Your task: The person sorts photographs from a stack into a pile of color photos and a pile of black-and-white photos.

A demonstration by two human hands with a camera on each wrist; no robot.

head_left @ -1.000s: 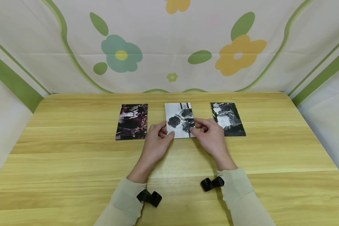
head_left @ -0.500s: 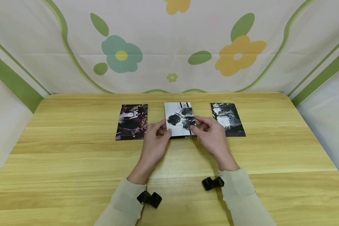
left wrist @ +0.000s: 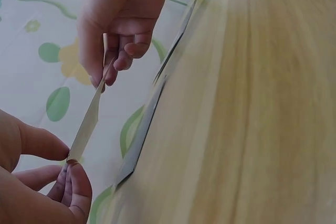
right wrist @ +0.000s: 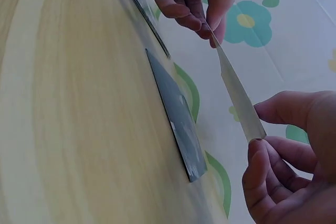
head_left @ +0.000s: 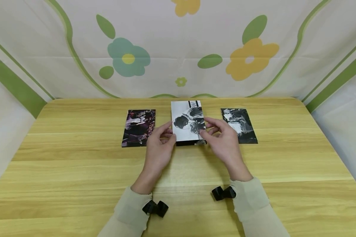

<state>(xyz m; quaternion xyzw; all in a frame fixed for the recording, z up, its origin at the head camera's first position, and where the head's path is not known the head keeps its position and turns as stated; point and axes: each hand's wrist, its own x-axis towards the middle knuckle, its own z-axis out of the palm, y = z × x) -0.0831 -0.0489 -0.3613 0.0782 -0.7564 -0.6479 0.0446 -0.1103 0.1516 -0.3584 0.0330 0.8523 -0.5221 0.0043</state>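
Observation:
A black-and-white photo card (head_left: 182, 130) is pinched at its two sides by both hands, thumbs on top. My left hand (head_left: 158, 148) has its left edge and my right hand (head_left: 223, 141) its right edge. In the left wrist view the raised card (left wrist: 86, 127) shows nearly edge-on, apart from the tabletop; the right wrist view has the same card (right wrist: 239, 98) tilted. Beneath it a dark card (head_left: 186, 143) lies on the table, mostly hidden in the head view.
A dark, colourful photo card (head_left: 138, 126) lies to the left, slightly covered by the left hand. Another black-and-white photo card (head_left: 243, 130) lies to the right, partly behind the right hand. A flowered cloth (head_left: 166, 42) hangs behind the wooden table (head_left: 77, 171).
Both hands have raised the white photo card off the table, uncovering the near edge of a dark card below it. The left hand has shifted slightly left. The side cards stay put.

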